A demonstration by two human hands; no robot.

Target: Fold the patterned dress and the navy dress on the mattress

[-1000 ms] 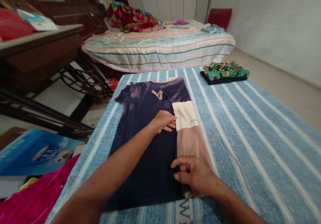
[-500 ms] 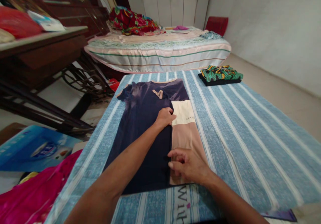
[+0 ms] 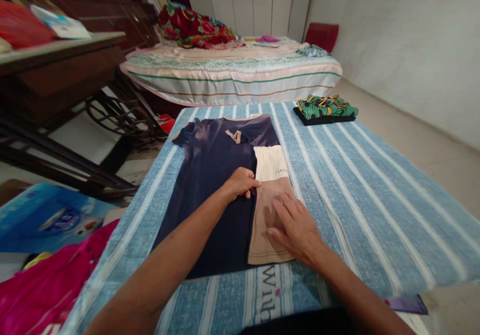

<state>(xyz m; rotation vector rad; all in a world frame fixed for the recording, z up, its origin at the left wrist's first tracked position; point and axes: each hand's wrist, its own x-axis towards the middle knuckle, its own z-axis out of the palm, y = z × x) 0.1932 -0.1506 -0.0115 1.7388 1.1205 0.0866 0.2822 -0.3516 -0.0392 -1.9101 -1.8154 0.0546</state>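
We had our left hand [image 3: 242,182] half curled on the shirt [image 3: 217,167], its hold unclear. Our right hand [image 3: 299,227] lay open, empty, over the tan panel [image 3: 265,207].

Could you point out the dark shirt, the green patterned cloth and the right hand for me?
Dark shirt [image 3: 212,162]: head view, on its dark upper part.
Green patterned cloth [image 3: 327,107]: head view, middle of its visible surface.
Right hand [image 3: 299,227]: head view, back of the hand.

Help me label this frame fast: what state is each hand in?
Left hand: partly curled on the dark shirt; grip cannot be told.
Right hand: open, palm down over the tan panel, holding nothing.
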